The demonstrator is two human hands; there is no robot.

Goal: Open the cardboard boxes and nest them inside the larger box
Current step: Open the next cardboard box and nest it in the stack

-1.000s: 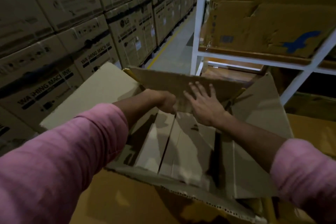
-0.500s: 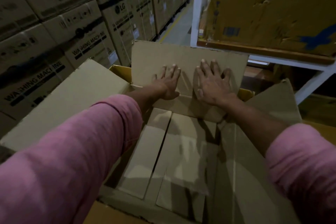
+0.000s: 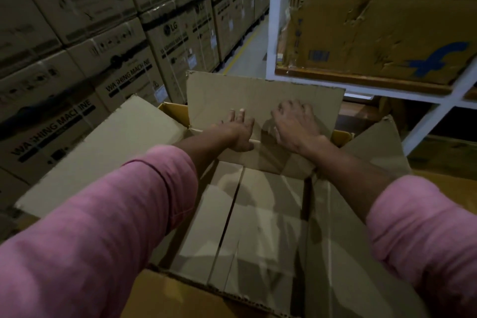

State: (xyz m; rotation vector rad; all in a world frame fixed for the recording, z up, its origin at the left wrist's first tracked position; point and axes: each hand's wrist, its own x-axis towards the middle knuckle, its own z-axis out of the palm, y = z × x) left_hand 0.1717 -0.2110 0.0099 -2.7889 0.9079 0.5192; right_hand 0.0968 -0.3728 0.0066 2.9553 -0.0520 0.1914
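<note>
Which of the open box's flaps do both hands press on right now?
The far flap, standing up opposite the person. The left hand and right hand lie flat against it; the left flap and right flap are untouched.

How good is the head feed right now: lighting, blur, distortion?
Head view: dim overall; arm shadows fall across the open box floor; the stacked cartons at left are motion-smeared; wide-angle bending bows the white rack; both hands, left and right, are readable, flat on the far flap.
</note>
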